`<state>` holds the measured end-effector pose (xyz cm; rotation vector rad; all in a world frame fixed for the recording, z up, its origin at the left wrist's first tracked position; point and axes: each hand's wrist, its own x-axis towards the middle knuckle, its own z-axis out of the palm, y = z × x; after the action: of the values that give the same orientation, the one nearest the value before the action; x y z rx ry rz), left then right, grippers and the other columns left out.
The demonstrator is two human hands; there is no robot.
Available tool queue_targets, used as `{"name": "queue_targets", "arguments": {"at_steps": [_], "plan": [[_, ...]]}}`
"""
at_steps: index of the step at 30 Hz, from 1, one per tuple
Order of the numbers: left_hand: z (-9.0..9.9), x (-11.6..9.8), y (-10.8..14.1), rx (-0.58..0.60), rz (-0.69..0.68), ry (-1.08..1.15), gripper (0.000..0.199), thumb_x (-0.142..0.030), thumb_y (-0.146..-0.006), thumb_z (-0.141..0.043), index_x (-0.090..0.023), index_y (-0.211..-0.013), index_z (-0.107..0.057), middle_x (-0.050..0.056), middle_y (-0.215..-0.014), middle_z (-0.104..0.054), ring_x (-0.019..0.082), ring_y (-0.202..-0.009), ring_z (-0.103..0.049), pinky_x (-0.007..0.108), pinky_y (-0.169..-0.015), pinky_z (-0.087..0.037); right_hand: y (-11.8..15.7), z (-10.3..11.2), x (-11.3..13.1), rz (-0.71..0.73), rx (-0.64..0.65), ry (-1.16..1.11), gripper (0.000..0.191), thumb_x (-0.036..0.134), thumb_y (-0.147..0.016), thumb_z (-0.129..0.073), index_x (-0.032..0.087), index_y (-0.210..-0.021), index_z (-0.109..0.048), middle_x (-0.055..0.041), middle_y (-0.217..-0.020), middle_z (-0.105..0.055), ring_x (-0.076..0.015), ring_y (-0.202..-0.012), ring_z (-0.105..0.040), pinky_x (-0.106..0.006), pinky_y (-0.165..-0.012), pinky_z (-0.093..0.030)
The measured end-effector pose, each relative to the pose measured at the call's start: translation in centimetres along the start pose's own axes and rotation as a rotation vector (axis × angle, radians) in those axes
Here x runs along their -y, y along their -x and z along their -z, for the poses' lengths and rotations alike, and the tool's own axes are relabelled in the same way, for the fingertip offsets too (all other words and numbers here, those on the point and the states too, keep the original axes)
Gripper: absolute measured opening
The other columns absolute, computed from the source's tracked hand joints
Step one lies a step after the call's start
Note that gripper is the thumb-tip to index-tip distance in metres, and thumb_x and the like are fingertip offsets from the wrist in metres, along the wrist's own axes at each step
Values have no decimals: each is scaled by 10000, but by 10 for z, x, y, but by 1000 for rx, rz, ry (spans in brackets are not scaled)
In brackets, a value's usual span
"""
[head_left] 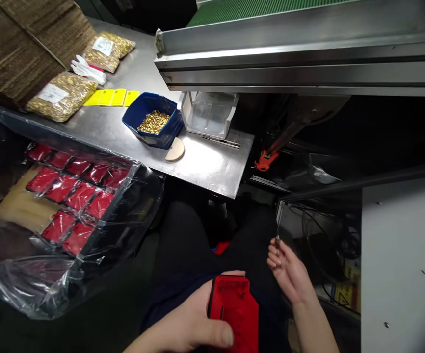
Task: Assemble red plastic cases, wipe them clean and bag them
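Near the lap [183, 238], left hand [200, 318] clasps red casing [242, 314], right hand [289, 274] a thin object [278, 241]

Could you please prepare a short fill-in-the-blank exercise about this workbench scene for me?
1. The left hand grips a part coloured ____.
2. A slim tool is held in the person's ____ hand.
3. The blue bin on the metal table holds many small ____-coloured pieces.
4. A row of ____ cards lies beside that bin.

Missing words: red; right; gold; yellow.
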<state>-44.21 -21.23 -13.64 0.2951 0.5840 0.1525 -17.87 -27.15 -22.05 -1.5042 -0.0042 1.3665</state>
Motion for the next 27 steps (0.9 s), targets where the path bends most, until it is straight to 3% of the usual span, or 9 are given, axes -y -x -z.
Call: {"name": "queue_targets", "arguments": {"at_steps": [4,8,13,16,20,27], "plan": [[-4,0,-5,9,10,-33,1043,-442,-672,-974,-222,-1529,-422,85,-1173,-721,210,-1006,-696,324,-885,-504,23,23,-30,-106,-52,-74,402,471,-793,-834,149,-989,-696,16,-814,-500,-62,-609,-400,-194,-554,-423],[-2,-2,-3,-29,6,-40,1108,-505,-659,-964,-242,-1564,-381,118,-1281,-684,256,-1111,-667,382,-970,-485,43,7,-14,-79,47,-30,352,413,-874,-795,176,-1115,-695,1,-872,-557,-90,-679,-471,-218,-632,-470],[-1,-2,10,-48,-25,-73,1160,-524,-669,-953,-289,-1598,-300,108,-1253,-688,249,-1076,-671,409,-991,-466,81,-31,29,204,202,430,208,388,-973,-695,251,-1113,-626,-13,-960,-677,-130,-797,-614,-221,-748,-522],[-2,1,15,-45,-56,-92,1113,-521,-678,-948,-309,-1579,-331,108,-1297,-670,273,-1123,-667,431,-1015,-465,101,-49,41,457,315,683,106,285,-976,-672,276,-1079,-651,-1,-976,-688,-138,-862,-658,-212,-794,-533],[-4,4,17,-22,-93,-54,1069,-504,-689,-946,-324,-1561,-353,120,-1413,-610,348,-1325,-579,507,-1136,-394,113,-65,40,725,475,866,267,153,-957,-633,286,-1187,-614,13,-967,-683,-124,-797,-656,-209,-760,-541],[-6,9,13,17,-112,-129,1121,-533,-656,-953,-326,-1562,-327,105,-1310,-656,309,-1211,-631,463,-1056,-443,119,-76,26,854,436,1018,193,192,-972,-628,229,-1161,-615,-2,-870,-708,-148,-698,-661,-254,-669,-551]]}}
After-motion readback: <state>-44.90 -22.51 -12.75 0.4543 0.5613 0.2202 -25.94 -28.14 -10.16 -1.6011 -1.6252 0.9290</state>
